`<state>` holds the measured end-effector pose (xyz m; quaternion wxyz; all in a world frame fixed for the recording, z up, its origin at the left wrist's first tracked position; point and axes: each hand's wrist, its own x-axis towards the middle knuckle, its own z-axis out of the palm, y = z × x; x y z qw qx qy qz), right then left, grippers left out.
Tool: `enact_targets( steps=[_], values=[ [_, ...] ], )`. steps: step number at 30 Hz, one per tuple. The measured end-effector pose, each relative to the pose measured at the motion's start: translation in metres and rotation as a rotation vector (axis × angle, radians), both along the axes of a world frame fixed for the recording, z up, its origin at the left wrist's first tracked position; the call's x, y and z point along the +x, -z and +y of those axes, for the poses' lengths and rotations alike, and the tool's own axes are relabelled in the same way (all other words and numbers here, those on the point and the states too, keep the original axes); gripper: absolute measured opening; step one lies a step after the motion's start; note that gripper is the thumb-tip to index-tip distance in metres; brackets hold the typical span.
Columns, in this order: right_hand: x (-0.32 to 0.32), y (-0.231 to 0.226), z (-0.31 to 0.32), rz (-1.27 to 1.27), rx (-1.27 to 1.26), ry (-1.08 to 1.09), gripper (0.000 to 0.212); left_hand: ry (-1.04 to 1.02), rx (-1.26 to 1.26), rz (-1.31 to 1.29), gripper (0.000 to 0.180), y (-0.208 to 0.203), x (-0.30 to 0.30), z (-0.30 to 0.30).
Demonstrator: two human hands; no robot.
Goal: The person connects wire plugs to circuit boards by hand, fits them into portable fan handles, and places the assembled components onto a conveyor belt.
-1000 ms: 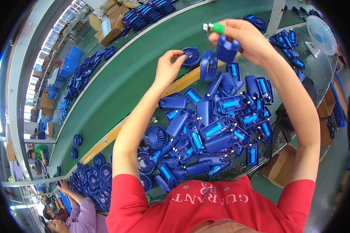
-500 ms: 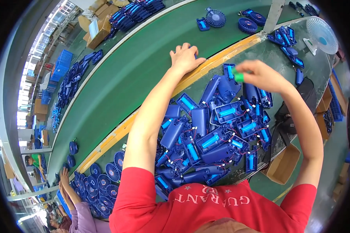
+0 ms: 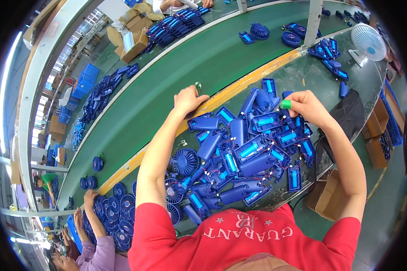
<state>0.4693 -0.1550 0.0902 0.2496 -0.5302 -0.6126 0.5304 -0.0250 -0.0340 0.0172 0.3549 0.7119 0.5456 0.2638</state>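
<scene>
Head view: at upper centre, the left hand (image 3: 187, 100) curls over a mostly hidden dark-blue part (image 3: 190, 115) by the green conveyor belt (image 3: 140, 106), while the right hand (image 3: 305, 107) bends over blue plastic handle shells (image 3: 238, 131) right of centre, both grips unclear.

own hands (image 3: 188, 100): 2 | blue housings (image 3: 209, 144): over fifteen | white fan (image 3: 368, 41): 1

White fan (image 3: 368, 41) stands at two o'clock; black bag (image 3: 349, 110) lies at three, carton (image 3: 331, 194) at four, blue crate (image 3: 85, 81) at ten.
</scene>
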Motion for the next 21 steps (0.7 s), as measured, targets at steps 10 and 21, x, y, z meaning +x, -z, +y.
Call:
enact_targets(
  steps=[10, 21],
  values=[
    [-0.033, -0.033, -0.037, 0.223, -0.026, -0.015, 0.028, -0.003, -0.275, -0.229, 0.042, -0.016, -0.050, -0.053],
    [-0.099, -0.068, -0.045, 0.332, 0.220, -0.013, 0.025, 0.124, -0.318, -0.401, 0.031, -0.090, 0.001, -0.121]
  ],
)
